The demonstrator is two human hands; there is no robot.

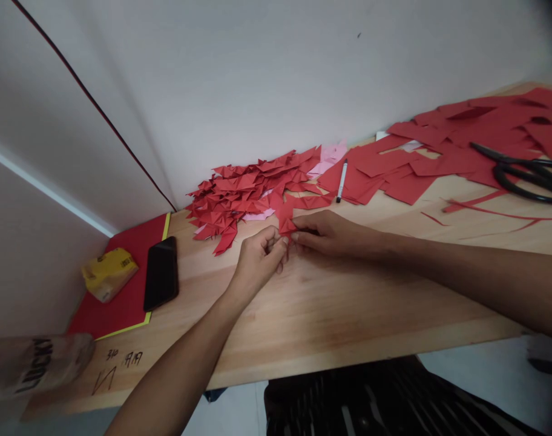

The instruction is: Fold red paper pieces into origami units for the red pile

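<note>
Pinching a folded red paper [285, 217] at frame centre, your left grip [260, 251] and right grip [324, 233] both sit closed, thumb to fingers, at its lower end, just above the wooden desk [348, 315]. Just beyond your hands, left of upper centre: a heap of folded red pieces [253, 181], pink paper [330, 156] showing at its right end. White pen [342, 181] near, up and right of your right grip. Upper right: flat red sheets [407, 178], black-handled scissors [525, 172] partly over them. Left of frame: dark phone [161, 274], yellow packet [110, 269] on a red board [135, 242].
</note>
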